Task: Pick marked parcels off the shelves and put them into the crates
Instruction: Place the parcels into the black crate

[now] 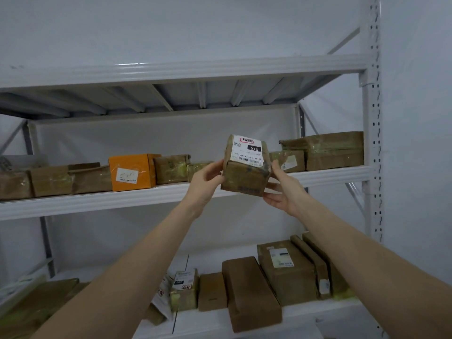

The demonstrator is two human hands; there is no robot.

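— Holding item: brown parcel (244, 177), white label (247, 149) reading "010", raised in front of the middle shelf (146, 196)?
— Confirming. Left hand (204, 182) is gripping its left side, right hand (285, 192) is cupping its right side and lower corner; both hands are curling round it. An orange box (133, 171) is sitting on that shelf, left of the parcel, among brown ones.

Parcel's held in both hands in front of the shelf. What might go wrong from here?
1. The parcel is in the air, held only at its sides by the left hand and right hand; it might slip.
2. Its label reads upside down, so the mark could be misread.
3. No crate is in view; lowering it may clip the shelf edge.
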